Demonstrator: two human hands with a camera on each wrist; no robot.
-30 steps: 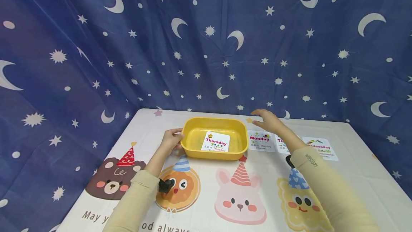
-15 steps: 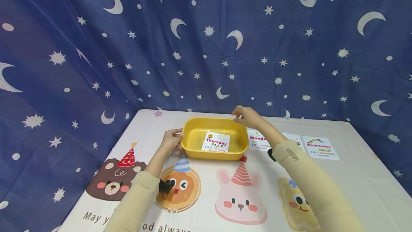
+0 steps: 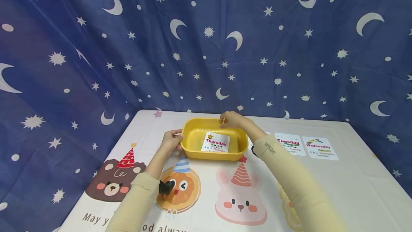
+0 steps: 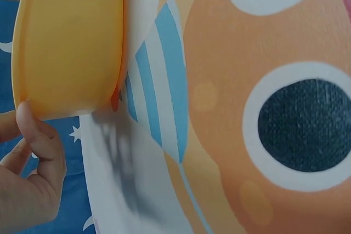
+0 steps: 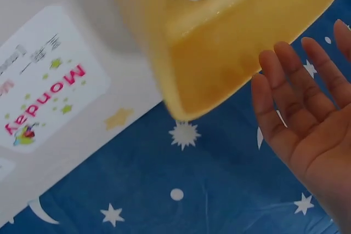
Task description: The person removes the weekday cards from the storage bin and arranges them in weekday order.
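A yellow plastic basin [image 3: 214, 156] stands on the table with a white "Thursday" card [image 3: 216, 141] lying in it. My left hand [image 3: 170, 141] pinches the basin's left rim between thumb and fingers, as the left wrist view shows on the basin wall [image 4: 71, 42]. Over the basin's back right part reaches my right hand [image 3: 234, 120], holding nothing. In the right wrist view its fingers look extended and spread beside the rim. A "Monday" card [image 5: 49, 80] lies just right of the basin, mostly hidden by the right arm in the head view.
Farther right, a "Tuesday" card [image 3: 289, 144] and a "Wednesday" card [image 3: 320, 148] lie side by side. The white tablecloth [image 3: 199, 196] has printed cartoon faces. A blue curtain [image 3: 206, 46] with moons and stars hangs behind the table's back edge.
My right hand has moved left from above the Monday card to over the basin, uncovering the Tuesday card. The left hand and the basin have stayed in place.
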